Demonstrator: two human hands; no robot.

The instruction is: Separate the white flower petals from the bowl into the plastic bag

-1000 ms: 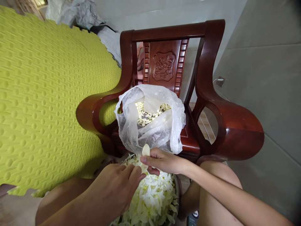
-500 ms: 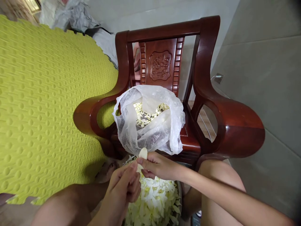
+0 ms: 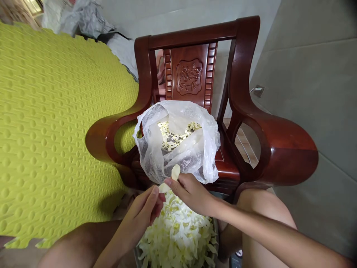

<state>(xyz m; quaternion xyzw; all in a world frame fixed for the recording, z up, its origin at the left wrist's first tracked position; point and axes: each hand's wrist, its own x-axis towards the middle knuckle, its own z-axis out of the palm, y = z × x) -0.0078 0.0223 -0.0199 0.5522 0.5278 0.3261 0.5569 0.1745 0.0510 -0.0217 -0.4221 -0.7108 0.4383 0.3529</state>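
Note:
Between my hands is a pale, cream-white petal piece (image 3: 175, 172), held over a heap of white and yellowish petals (image 3: 180, 234) in a round container. My right hand (image 3: 189, 191) pinches it with thumb and fingers, its rounded tip sticking up. The fingers of my left hand (image 3: 146, 206) are closed on the lower left end of the pale piece. Just beyond my hands, a translucent plastic bag (image 3: 184, 160) lies open on the chair seat, with small pale petals (image 3: 174, 139) inside.
A dark red wooden chair (image 3: 228, 29) with curved armrests stands in front. Yellow textured foam matting (image 3: 55, 111) covers the left side. Grey tiled wall (image 3: 312, 82) rises at the right. Bare knees flank the container, and crumpled plastic (image 3: 89, 18) lies at the upper left.
My right hand has moved slightly up and right with the pale piece. My left hand has shifted a little left, so the hands are farther apart and more petals show below.

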